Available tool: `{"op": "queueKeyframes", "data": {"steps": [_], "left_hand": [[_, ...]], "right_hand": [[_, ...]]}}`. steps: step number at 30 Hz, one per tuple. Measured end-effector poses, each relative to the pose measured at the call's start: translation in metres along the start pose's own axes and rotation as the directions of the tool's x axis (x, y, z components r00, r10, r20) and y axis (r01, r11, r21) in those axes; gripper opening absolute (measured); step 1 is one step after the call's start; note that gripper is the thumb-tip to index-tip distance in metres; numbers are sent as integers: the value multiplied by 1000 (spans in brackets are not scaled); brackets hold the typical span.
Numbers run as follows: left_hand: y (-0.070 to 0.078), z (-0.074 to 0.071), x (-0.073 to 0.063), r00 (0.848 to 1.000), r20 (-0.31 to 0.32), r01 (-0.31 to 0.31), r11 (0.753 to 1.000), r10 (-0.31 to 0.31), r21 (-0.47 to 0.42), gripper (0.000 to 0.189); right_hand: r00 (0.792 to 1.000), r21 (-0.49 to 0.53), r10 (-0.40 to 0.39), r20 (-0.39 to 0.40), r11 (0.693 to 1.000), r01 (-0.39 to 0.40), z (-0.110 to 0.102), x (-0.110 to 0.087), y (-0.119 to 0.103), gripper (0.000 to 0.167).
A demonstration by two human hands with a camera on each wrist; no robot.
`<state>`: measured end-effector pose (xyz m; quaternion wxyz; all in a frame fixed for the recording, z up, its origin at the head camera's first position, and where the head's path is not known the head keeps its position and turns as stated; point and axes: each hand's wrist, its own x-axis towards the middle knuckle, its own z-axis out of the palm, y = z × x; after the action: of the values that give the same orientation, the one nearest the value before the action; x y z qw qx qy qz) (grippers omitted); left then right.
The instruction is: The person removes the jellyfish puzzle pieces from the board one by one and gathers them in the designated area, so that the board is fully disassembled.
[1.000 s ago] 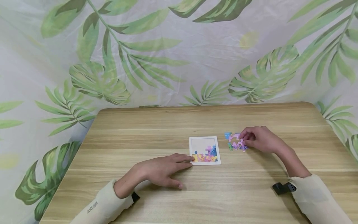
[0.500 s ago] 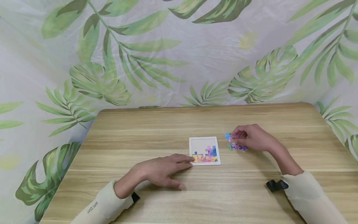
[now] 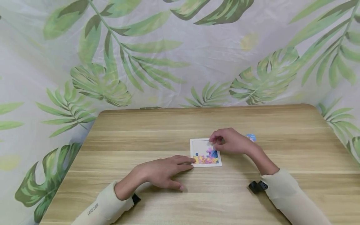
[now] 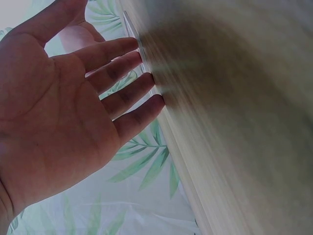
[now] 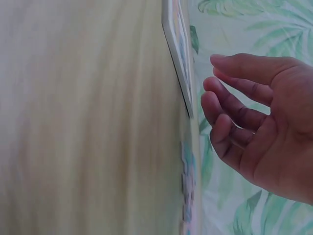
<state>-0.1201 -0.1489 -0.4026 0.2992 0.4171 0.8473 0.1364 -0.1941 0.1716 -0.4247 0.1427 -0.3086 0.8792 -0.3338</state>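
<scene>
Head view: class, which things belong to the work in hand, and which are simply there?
In the work:
puzzle board
fitted pieces
loose blue piece
left hand
right hand

Simply there:
wooden table
leafy backdrop
black wrist devices

The puzzle tray [image 3: 201, 146] lies on the table [image 3: 140, 134], left of loose pieces [image 3: 251, 137].
</scene>
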Motion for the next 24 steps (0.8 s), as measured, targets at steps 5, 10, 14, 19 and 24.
{"op": "queueKeyframes", "data": {"steps": [5,10,14,19,24], "left_hand": [[0,1,-1,1000,-1,3,1000,-3,6,73],[0,1,0,1000,3,4,1000,-4,6,73],[0,1,0,1000,5,4,1000,-5,5,73],[-1,0,0,1000,-3,-4,1000,4,7,72],[-1,1,0,1000,-6,-4,1000,4,7,72]], "right_hand": [[999,13,7,37,1000,-8,9,4,-3,20],[997,27,16,73,999,-18,11,5,-2,23],[996,51,4,91,999,-8,9,6,2,28],[992,86,-14,127,996,3,7,11,6,35],[989,96,-17,148,995,3,7,14,5,34]]}}
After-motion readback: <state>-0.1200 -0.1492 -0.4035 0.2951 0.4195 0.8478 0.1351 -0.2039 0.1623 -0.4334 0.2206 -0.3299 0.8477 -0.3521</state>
